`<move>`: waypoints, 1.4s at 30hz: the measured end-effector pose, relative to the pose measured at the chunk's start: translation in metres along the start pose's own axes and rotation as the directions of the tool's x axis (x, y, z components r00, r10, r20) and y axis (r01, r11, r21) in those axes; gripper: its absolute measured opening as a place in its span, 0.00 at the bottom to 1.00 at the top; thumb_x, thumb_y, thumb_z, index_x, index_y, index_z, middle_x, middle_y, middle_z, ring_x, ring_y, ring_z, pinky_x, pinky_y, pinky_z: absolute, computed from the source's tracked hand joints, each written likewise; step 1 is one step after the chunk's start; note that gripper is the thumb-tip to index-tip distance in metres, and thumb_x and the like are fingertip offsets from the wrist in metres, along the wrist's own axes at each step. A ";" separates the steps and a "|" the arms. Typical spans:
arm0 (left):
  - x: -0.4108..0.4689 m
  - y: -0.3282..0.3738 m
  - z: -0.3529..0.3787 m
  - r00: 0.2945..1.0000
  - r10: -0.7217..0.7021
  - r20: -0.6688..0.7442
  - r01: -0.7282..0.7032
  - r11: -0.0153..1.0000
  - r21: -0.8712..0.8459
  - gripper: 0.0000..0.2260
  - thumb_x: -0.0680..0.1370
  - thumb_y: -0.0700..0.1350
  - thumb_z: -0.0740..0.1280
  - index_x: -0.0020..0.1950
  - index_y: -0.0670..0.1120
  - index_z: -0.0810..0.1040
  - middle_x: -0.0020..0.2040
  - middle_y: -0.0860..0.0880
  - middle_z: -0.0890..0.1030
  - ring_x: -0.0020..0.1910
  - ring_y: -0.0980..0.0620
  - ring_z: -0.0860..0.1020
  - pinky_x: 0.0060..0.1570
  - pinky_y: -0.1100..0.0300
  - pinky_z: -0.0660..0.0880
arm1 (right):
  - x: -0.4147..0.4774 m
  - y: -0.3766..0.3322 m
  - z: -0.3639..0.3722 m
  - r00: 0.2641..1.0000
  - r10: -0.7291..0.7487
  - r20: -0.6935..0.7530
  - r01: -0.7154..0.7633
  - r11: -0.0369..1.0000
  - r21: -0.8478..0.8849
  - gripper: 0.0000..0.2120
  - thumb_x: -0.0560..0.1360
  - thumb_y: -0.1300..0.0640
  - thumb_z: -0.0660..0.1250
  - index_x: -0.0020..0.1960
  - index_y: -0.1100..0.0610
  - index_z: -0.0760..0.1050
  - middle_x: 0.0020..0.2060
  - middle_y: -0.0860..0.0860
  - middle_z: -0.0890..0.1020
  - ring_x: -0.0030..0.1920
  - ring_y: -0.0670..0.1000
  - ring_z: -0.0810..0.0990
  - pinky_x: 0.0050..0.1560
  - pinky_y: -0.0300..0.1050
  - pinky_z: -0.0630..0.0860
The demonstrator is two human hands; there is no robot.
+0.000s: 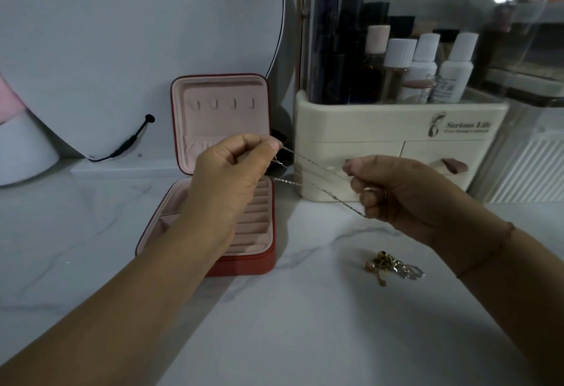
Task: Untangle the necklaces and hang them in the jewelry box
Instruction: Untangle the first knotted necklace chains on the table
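Note:
A thin silver necklace (316, 169) is stretched in several strands between my two hands above the marble top. My left hand (232, 169) pinches one end in front of the open red jewelry box (244, 266). My right hand (393, 190) pinches the other end to the right. The box stands open with a pink lining; its upright lid (219, 92) carries a row of small hooks with nothing on them and an elastic pocket below. A tangled heap of gold and silver necklaces (393, 268) lies on the table under my right wrist.
A cream cosmetics organiser (396, 129) with drawers and several bottles stands behind my right hand, close to the box. A round mirror (137, 34) with a black cable leans at the back left. A white and pink object (18, 141) sits at the far left.

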State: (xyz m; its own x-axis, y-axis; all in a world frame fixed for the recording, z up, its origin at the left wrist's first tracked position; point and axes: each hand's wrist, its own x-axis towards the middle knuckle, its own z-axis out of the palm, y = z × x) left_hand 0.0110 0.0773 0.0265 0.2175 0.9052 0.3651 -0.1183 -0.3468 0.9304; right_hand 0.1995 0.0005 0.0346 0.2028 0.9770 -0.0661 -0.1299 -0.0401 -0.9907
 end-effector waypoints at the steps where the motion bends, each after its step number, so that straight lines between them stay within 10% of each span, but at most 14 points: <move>1: 0.000 0.000 0.000 1.000 0.013 0.006 -0.013 1.000 0.000 0.05 0.75 0.43 0.68 0.40 0.50 0.81 0.24 0.58 0.70 0.22 0.60 0.65 0.24 0.72 0.62 | 0.000 0.000 0.000 1.000 0.012 0.001 -0.012 1.000 -0.028 0.04 0.77 0.65 0.63 0.49 0.62 0.76 0.32 0.53 0.75 0.23 0.43 0.71 0.22 0.35 0.70; 9: -0.002 0.002 0.002 0.997 0.079 0.025 -0.080 0.997 0.017 0.04 0.75 0.41 0.68 0.42 0.47 0.82 0.23 0.54 0.65 0.21 0.59 0.61 0.23 0.71 0.61 | -0.006 0.000 0.004 0.963 0.073 0.260 -0.018 0.978 -0.206 0.05 0.73 0.69 0.64 0.45 0.62 0.77 0.25 0.49 0.75 0.22 0.43 0.68 0.21 0.33 0.64; 17: 0.000 -0.001 0.000 0.998 0.069 0.004 -0.069 0.996 0.060 0.04 0.75 0.44 0.68 0.41 0.50 0.82 0.22 0.57 0.67 0.21 0.59 0.62 0.24 0.71 0.62 | -0.002 0.001 0.000 0.916 -0.036 0.399 0.027 0.999 0.028 0.07 0.70 0.55 0.69 0.44 0.57 0.81 0.35 0.49 0.74 0.27 0.42 0.66 0.26 0.32 0.63; 27: 0.002 -0.007 -0.002 1.000 -0.013 0.004 0.012 0.989 0.149 0.03 0.75 0.45 0.68 0.42 0.49 0.80 0.22 0.58 0.68 0.19 0.61 0.64 0.22 0.73 0.62 | 0.000 -0.010 -0.010 0.956 -0.178 0.234 0.075 0.917 0.391 0.12 0.69 0.50 0.64 0.30 0.51 0.66 0.45 0.50 0.79 0.50 0.50 0.79 0.64 0.50 0.69; 36: -0.002 -0.007 0.002 0.995 0.084 0.062 -0.099 0.940 0.326 0.07 0.79 0.47 0.63 0.43 0.46 0.76 0.21 0.58 0.70 0.22 0.62 0.67 0.25 0.73 0.63 | -0.001 -0.007 0.005 0.984 -0.178 -0.007 0.161 0.872 0.462 0.14 0.70 0.73 0.60 0.32 0.59 0.62 0.25 0.51 0.74 0.38 0.47 0.81 0.50 0.44 0.80; 42: -0.005 -0.006 0.004 0.987 0.129 0.094 -0.156 0.915 0.373 0.07 0.79 0.47 0.61 0.41 0.51 0.73 0.23 0.59 0.72 0.23 0.62 0.68 0.25 0.72 0.64 | 0.003 -0.007 -0.002 0.988 -0.114 0.103 0.053 0.882 0.469 0.07 0.67 0.66 0.64 0.37 0.58 0.66 0.35 0.52 0.67 0.28 0.42 0.68 0.31 0.33 0.73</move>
State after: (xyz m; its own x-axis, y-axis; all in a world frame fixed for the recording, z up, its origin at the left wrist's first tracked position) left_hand 0.0141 0.0741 0.0190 0.2904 0.8256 0.4838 0.2194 -0.5496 0.8061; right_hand 0.2032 0.0033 0.0413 0.1154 0.9915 0.0597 -0.5588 0.1145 -0.8214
